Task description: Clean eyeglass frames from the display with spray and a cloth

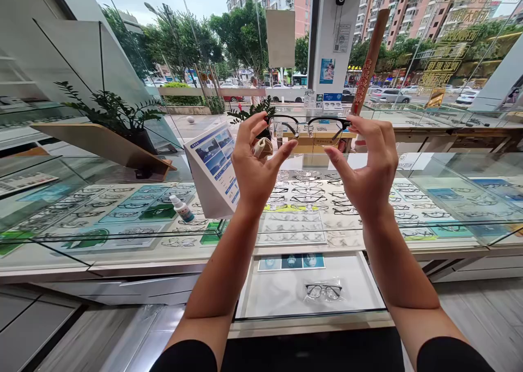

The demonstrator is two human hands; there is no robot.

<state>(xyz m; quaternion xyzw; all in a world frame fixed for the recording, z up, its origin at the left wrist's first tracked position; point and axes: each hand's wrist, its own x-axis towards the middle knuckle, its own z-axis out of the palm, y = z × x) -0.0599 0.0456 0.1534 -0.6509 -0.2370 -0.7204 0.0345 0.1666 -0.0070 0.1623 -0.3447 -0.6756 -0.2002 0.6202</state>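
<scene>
Your left hand [255,162] and right hand [371,159] pinch the glasses [304,126] at both ends, seemingly to keep them level. The left also holds a cloth [263,148].

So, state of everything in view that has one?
Held glasses: raised, between left hand and right hand
Cloth: bunched, left hand
Drawer: open
Bagged glasses: in drawer, clear wrap
Spray bottle: standing
Tent card: upright
</scene>
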